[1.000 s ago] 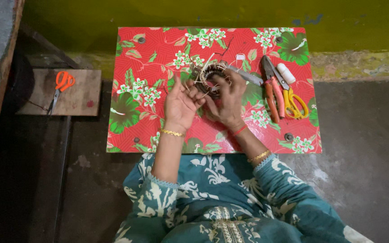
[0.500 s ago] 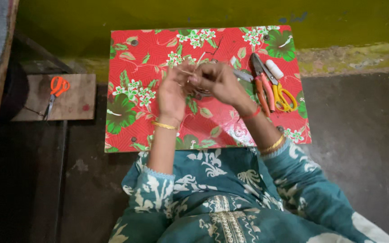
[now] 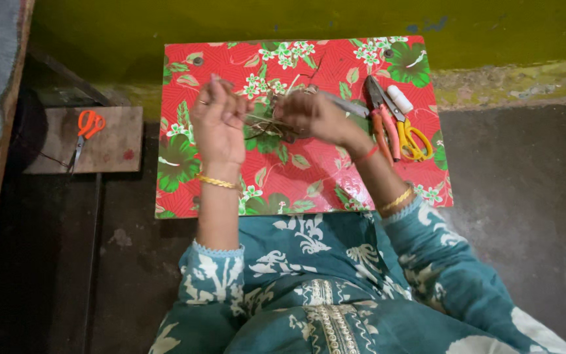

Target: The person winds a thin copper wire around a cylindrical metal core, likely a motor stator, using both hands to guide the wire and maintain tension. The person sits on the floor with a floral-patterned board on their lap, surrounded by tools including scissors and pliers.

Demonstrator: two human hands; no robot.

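Over a small table with a red flowered cover (image 3: 309, 177), both my hands work on a bundle of thin pale straw-like strands (image 3: 266, 121). My left hand (image 3: 217, 124) is raised with its fingers pinching the strands' left end. My right hand (image 3: 316, 115) grips the strands' right end, where a dark ring-like piece is partly hidden under my fingers. The strands stretch between the two hands just above the table.
On the table's right side lie red-handled pliers (image 3: 382, 124), yellow-handled scissors (image 3: 413, 137) and a white roll (image 3: 399, 98). Orange-handled scissors (image 3: 85, 131) lie on a wooden board (image 3: 109, 147) on the dark floor to the left. A yellow-green wall (image 3: 296, 19) runs behind.
My hands have lifted off the table and moved apart, pulling the strands out between them. The view has shifted slightly.
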